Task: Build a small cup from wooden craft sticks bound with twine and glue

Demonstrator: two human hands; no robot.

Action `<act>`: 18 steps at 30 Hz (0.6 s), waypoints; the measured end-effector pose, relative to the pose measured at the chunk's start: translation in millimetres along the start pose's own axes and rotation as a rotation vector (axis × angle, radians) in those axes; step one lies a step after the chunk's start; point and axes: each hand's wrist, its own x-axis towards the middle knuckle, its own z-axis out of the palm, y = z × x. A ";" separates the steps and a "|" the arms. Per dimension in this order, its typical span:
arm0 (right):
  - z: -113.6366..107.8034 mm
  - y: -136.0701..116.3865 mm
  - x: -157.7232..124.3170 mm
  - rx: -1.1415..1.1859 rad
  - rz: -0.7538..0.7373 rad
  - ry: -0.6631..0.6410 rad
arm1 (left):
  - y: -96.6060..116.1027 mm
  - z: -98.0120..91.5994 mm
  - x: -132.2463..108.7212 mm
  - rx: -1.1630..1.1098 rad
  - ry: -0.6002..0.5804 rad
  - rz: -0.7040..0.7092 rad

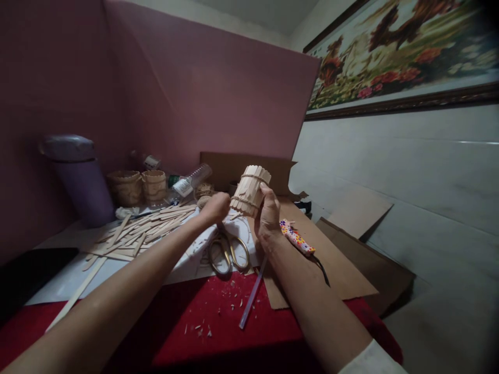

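My right hand (268, 210) is wrapped around a small cup made of wooden craft sticks (249, 188), with the thumb on its side. Two bands of twine circle the cup, which is tilted in the air above the table. Just left of its lower edge, my left hand (219, 208) is closed; its fingertips are turned away, so anything in them is hidden. Scissors with gold handles (229, 254) lie below my left hand. To the right of my right wrist, a glue gun with a colourful spotted pattern (297, 238) rests on a cardboard sheet (331, 259).
A pile of craft sticks (144, 231) covers the left of the white paper. Behind it stand a purple tumbler (83, 179), two stick-covered pots (154, 187) and a tilted plastic bottle (193, 179). A ball of twine (205, 192) sits nearby. A glue stick (252, 296) crosses the red cloth (187, 317).
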 end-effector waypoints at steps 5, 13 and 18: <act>-1.0 12.8 -8.1 -0.074 -0.013 0.005 | 21.2 -53.7 -8.3 -0.248 0.032 -0.102; 3.6 22.8 -37.1 -0.353 0.039 -0.116 | 50.3 -69.4 -64.4 -0.896 0.065 -0.290; 6.6 21.4 -47.8 -0.339 0.081 -0.201 | 37.0 -64.5 -73.0 -0.928 0.121 -0.341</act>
